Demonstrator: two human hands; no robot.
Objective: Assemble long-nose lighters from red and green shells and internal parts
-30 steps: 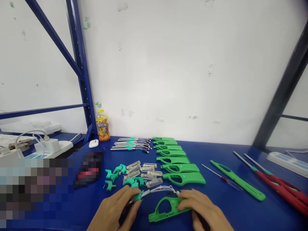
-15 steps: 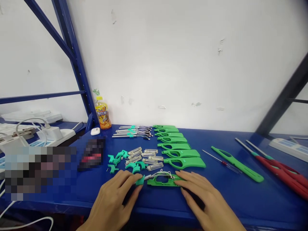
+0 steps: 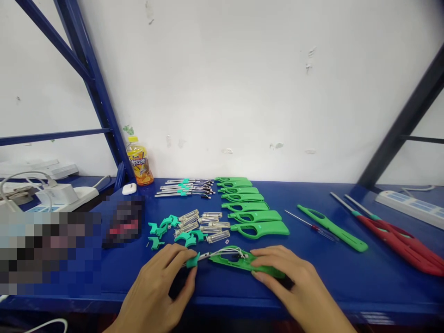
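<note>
My left hand (image 3: 164,280) pinches a lighter nozzle tube (image 3: 205,255) at its teal collar (image 3: 193,261); most of the tube is hidden behind the fingers. White wires (image 3: 225,251) run from it to the green lighter handle half (image 3: 243,262). That half lies hollow side up, tilted a little, near the front of the table, with my right hand (image 3: 294,277) closed on its wide end. Just beyond are teal triggers (image 3: 187,238) and clear fuel tanks (image 3: 218,237). Several green handle shells (image 3: 267,229) lie in a column farther back.
Nozzle tubes with wires (image 3: 183,188) lie at the back, near a drink bottle (image 3: 140,162) and a white case (image 3: 129,188). On the right are a screwdriver (image 3: 314,227), a long green shell (image 3: 335,229) and red lighters (image 3: 391,238). A power strip (image 3: 411,209) stands behind.
The green handle half has tilted, its wide end now nearer me, and my right hand has shifted its grip on it. The nozzle tube has come slightly left in my left hand. The view has shifted.
</note>
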